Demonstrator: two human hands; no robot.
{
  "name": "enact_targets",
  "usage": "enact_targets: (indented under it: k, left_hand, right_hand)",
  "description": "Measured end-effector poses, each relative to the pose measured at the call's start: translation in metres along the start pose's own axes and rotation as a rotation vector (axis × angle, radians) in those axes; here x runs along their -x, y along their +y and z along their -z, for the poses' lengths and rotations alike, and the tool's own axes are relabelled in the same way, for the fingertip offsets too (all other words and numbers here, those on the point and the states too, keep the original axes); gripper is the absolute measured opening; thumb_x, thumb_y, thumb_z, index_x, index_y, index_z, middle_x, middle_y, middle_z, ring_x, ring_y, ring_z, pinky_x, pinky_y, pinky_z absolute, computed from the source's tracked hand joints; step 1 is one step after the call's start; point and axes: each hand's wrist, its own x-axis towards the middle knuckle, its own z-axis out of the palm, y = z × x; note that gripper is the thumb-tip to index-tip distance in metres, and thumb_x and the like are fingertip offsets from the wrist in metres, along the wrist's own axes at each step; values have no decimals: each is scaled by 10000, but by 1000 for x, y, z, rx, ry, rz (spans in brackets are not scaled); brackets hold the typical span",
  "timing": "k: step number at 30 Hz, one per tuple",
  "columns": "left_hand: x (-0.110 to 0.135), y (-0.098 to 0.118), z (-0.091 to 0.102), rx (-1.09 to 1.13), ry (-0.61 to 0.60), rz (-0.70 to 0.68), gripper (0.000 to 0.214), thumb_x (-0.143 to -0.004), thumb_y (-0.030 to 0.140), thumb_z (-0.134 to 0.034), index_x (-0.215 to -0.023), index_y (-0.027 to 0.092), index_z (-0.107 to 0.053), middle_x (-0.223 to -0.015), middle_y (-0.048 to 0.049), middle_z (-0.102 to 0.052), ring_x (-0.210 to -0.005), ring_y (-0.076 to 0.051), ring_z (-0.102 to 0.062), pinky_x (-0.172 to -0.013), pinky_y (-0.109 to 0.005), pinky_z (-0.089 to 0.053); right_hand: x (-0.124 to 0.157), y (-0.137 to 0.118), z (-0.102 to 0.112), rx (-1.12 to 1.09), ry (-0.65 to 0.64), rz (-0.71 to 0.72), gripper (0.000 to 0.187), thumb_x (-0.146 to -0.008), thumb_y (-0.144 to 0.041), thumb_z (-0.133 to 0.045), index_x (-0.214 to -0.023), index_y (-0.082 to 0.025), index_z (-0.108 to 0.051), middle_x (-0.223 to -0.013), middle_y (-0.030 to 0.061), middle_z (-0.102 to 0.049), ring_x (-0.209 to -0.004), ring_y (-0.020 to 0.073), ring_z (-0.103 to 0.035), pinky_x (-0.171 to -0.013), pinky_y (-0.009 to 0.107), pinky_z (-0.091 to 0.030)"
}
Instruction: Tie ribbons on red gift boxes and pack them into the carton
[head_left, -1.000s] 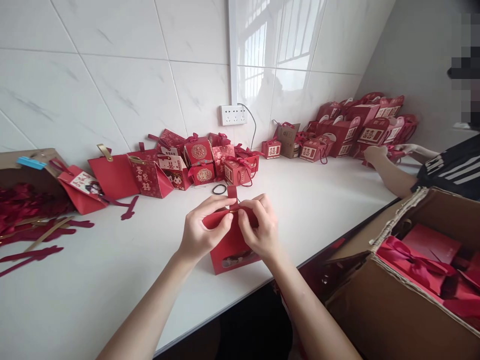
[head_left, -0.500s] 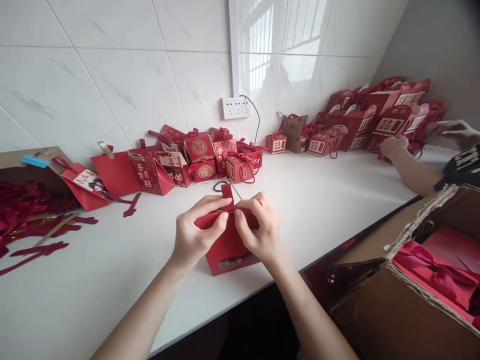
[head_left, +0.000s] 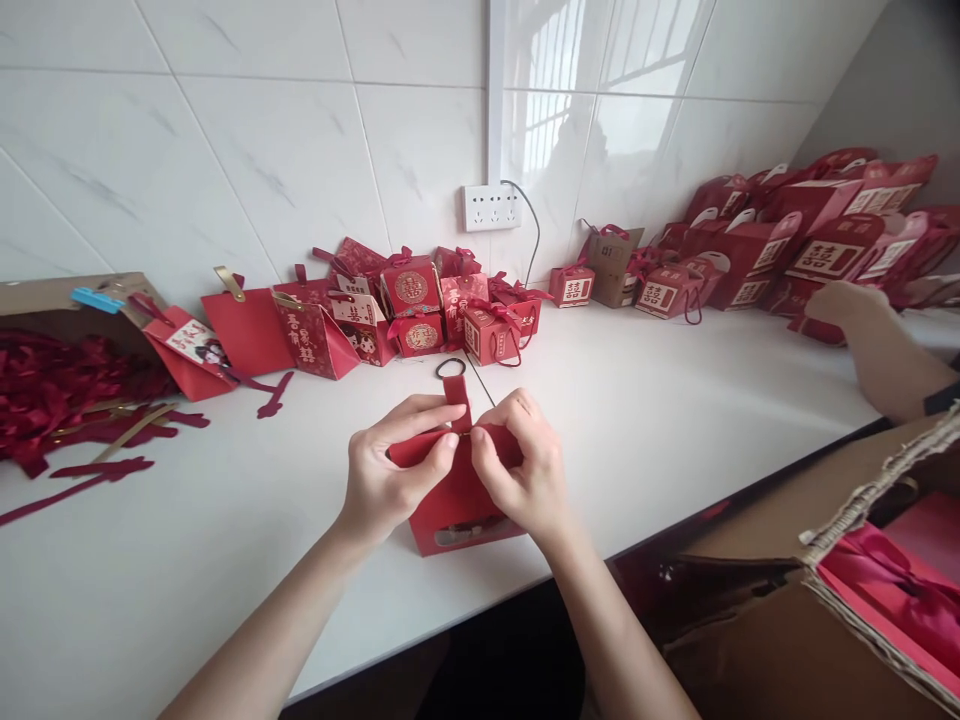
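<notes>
A red gift box point(head_left: 463, 500) with a small clear window low on its near face stands on the white counter in front of me. My left hand point(head_left: 401, 465) pinches its top edge from the left, the index finger against an upright red strap point(head_left: 456, 400). From the right, my right hand point(head_left: 521, 455) pinches the same edge just beside the strap, with thumb and fingers closed. The fingertips hide most of the spot where strap and box meet. Behind the box lies a black loop point(head_left: 451, 368).
Red gift boxes point(head_left: 412, 295) line the wall, and more are piled point(head_left: 817, 240) at the right. Loose ribbons point(head_left: 97, 400) lie left by a cardboard box point(head_left: 75, 290). Another person's hand point(head_left: 847, 305) touches the right pile. An open carton point(head_left: 795, 640) stands at front right.
My view has turned a little left, so the surroundings sit further right. Both hands keep pinching the box top with little movement. The other person's arm has shifted at the right pile.
</notes>
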Motion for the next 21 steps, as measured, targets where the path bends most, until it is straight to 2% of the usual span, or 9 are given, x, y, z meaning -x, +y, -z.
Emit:
enact_targets:
  k: [11,16,21]
  left_hand:
    - [-4,3,-6,154,-5,12,219,-765,153,-616,-941,201,-737,-986,-16,-713,-883,-137,-673,-806,-202,-555]
    - [-4,1,-9,201,-2,-1,219,-759,155,-600,-927,189,-736,-972,-28,-717,-910,-153,-675,-841,-232,-555]
    - [-5,-4,-13,290,3,-11,224,-742,138,-588,-910,172,-733,-947,-46,-717,-898,-162,-678,-829,-253,-565]
  right_hand:
    - [1,4,3,69,-9,-26,151,-838,-169,-505,-701,-214,-459,-677,-20,-466,-645,131,-463,-588,271,-375]
    - [6,4,1,82,16,-92,187,-888,-213,-447,-702,-210,-460,-692,-19,-489,-639,129,-483,-608,274,-387]
    - [7,3,1,139,17,-145,209,-887,-263,-465,-685,-205,-463,-668,-22,-505,-614,124,-491,-602,264,-403]
